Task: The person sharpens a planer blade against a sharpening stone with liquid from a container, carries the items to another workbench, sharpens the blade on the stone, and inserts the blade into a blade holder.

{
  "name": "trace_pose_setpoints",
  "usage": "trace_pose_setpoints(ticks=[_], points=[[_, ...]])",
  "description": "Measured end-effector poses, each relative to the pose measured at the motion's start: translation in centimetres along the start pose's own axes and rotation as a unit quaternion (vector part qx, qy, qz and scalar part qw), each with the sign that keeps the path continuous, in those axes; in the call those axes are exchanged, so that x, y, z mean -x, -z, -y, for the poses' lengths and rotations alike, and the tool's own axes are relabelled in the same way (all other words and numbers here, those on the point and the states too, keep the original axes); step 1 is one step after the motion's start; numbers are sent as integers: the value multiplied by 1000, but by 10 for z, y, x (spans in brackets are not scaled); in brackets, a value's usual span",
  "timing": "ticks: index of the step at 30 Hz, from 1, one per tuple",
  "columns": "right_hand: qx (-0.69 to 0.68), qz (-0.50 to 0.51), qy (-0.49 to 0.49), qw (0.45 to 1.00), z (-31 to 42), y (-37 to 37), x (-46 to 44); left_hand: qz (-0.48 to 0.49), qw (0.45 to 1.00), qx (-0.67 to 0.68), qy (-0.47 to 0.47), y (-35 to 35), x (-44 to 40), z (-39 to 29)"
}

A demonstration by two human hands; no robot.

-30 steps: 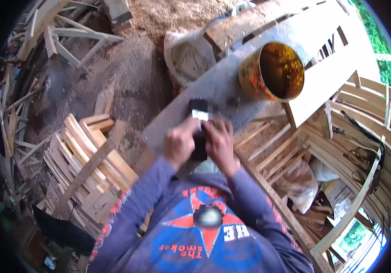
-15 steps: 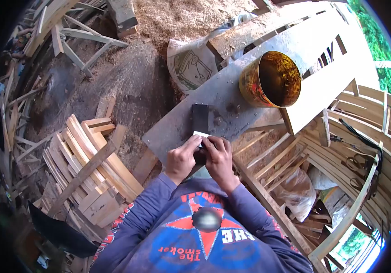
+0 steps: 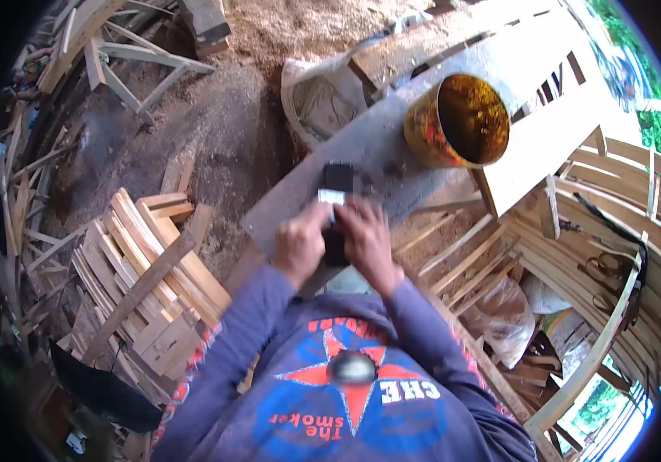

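A dark rectangular block (image 3: 338,177) lies on the grey board (image 3: 288,192), running lengthwise beneath my hands. Over it, my left hand (image 3: 299,240) and my right hand (image 3: 366,237) pinch a small, flat, shiny piece (image 3: 332,197) from both sides, fingers close together. The piece looks metallic and rests on or just above the block; blur hides whether they touch. Fingertips cover its near edge. A round yellow and orange tin (image 3: 457,122) stands open on the board, up and to the right of my hands.
Stacked wood strips (image 3: 157,266) lie at the left, with a diagonal plank over them. A printed sack (image 3: 322,100) sits beyond the board. At the right are wooden slats and a clear plastic bag (image 3: 500,316). A dark curved object (image 3: 103,385) is at the lower left.
Since half a second ago, both hands have moved away from my body along the dark block, carrying the small piece with them. They are near their position of one second ago.
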State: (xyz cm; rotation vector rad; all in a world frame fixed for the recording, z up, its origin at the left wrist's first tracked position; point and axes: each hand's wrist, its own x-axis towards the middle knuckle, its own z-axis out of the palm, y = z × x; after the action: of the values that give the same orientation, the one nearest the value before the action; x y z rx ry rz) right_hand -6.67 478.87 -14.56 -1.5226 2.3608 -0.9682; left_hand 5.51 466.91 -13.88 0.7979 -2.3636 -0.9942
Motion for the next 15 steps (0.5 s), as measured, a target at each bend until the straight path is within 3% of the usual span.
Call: trace_pose_setpoints(ticks=[2, 7, 9, 11, 14, 15], points=[[15, 29, -7, 999, 2, 0, 30, -34, 999, 13, -9, -13, 37, -3], [1, 6, 2, 1000, 3, -5, -35, -7, 1000, -4, 6, 0, -22, 10], [-7, 11, 15, 1000, 3, 3, -6, 22, 1000, -6, 16, -2, 12, 7], [7, 34, 5, 999, 4, 2, 23, -36, 999, -4, 0, -13, 39, -1], [17, 17, 30, 999, 6, 3, -29, 41, 997, -45, 46, 1, -7, 9], [30, 7, 19, 999, 12, 2, -43, -16, 1000, -12, -10, 3, -24, 11]])
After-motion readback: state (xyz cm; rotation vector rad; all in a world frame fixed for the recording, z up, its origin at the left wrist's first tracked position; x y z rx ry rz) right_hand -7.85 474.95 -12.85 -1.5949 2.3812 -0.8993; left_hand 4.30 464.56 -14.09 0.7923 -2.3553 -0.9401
